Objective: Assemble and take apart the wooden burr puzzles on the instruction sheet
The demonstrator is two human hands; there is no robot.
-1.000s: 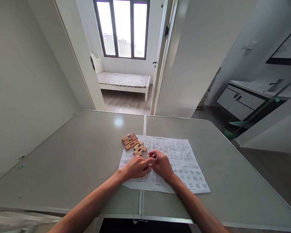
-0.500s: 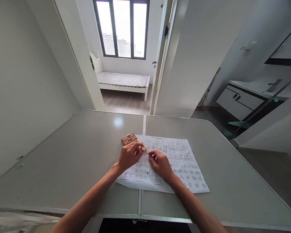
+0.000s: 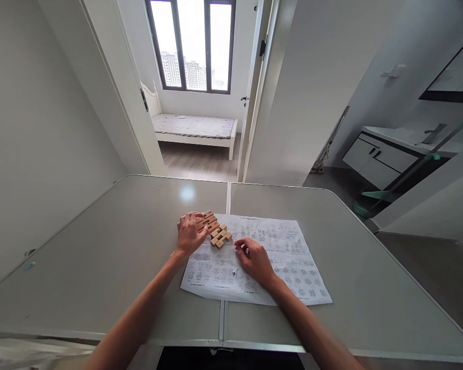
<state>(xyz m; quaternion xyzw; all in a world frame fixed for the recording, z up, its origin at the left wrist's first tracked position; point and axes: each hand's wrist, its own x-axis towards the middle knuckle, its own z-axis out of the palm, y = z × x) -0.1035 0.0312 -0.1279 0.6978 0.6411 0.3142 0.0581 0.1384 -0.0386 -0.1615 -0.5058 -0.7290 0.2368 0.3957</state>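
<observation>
My left hand (image 3: 189,236) is wrapped round the left side of a row of reddish-brown notched wooden puzzle blocks (image 3: 209,222). Its thumb lies at their near edge, the other fingers at the far side. Touching that row on the right is a group of paler notched wooden blocks (image 3: 220,236), which lie on a printed paper sheet (image 3: 270,262). To the right of them, my right hand (image 3: 254,261) rests on the sheet with its fingers curled in. Whether anything small is between those fingertips is hidden. Small line drawings cover the sheet.
A small whitish scrap (image 3: 235,272) lies on the sheet left of my right wrist. The grey table (image 3: 111,267) has a metal seam (image 3: 224,324) down its middle and a metal-trimmed edge. Behind stand a doorway, a bed (image 3: 195,126) and a sink cabinet (image 3: 381,154).
My left hand has moved left from the paler blocks to the reddish-brown row, uncovering the paler ones. My right hand has stayed nearly in place.
</observation>
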